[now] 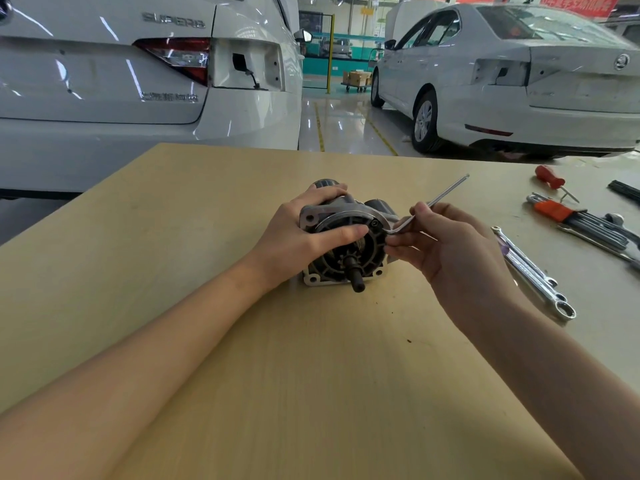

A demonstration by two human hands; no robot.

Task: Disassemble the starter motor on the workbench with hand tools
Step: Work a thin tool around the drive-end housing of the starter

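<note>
1. Left hand [298,233]: wrapped over the starter motor [346,237] from the left, fingers curled across the top of the housing, thumb lying across the open front face.
2. Starter motor: one, lying at the middle of the workbench [207,341], long axis running away from the viewer, pinion shaft [356,278] pointing toward the near edge, cylindrical body toward the two white cars [138,81] behind.
3. Hex key [429,206]: one L-shaped, short bent end at the upper right rim of the motor's front flange, long arm slanting up and right; whether the tip sits in the screw there cannot be told.
4. Right hand [453,244]: pinching the hex key near its bend, fingertips just beside the flange, partly hiding the motor's right edge.
5. Further right on the bench: two combination spanners [533,271] lying side by side, one set of hex keys in an orange holder [554,209], one red-handled screwdriver [549,177], more tools at the frame edge, too cut off to name.
</note>
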